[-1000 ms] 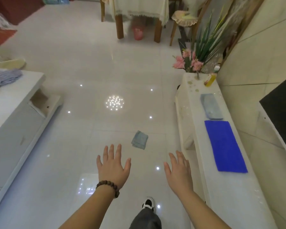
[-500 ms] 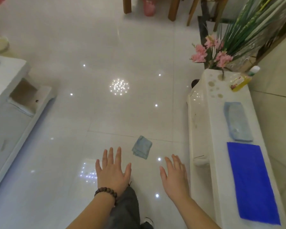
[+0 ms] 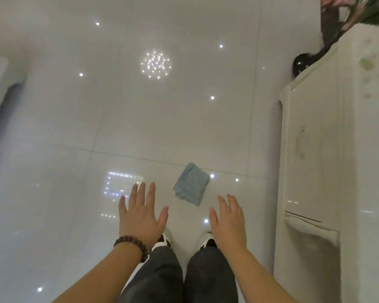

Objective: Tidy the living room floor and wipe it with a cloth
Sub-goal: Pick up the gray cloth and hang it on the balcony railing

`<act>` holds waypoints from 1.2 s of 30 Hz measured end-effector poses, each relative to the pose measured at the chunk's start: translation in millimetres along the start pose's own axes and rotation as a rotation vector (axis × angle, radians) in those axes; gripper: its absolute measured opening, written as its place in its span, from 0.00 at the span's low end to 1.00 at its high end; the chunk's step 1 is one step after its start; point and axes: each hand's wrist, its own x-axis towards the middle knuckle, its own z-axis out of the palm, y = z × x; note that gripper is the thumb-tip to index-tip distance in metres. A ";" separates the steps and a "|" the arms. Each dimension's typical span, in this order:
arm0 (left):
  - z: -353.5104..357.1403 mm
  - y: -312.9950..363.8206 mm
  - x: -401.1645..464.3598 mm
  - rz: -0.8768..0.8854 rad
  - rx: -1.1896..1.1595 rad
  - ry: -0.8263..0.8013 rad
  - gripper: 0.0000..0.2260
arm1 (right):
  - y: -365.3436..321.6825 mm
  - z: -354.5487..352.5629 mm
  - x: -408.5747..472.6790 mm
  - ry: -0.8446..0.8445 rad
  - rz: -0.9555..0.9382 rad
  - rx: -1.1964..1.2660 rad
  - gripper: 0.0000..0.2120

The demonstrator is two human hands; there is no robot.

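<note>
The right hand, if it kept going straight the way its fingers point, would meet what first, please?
Probably the light blue cloth on the floor. The right hand is open, its fingers aimed forward just beside the cloth's near corner, though depth is unclear.

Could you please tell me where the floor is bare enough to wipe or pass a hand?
Bare tile spreads left of the cloth towards the left hand; it narrows between cloth and white cabinet.
</note>
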 end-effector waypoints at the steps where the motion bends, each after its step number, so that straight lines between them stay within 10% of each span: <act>1: 17.6 0.3 15.9 0.004 0.006 -0.016 0.37 | 6.3 15.7 20.5 -0.012 -0.005 -0.003 0.25; 22: 226.8 -43.0 219.3 -0.008 0.003 0.072 0.33 | 70.8 232.3 303.4 0.105 0.044 -0.079 0.28; 36: 120.2 -28.8 141.1 -0.051 -0.110 0.038 0.33 | 15.9 116.0 221.4 0.192 -0.351 -0.048 0.07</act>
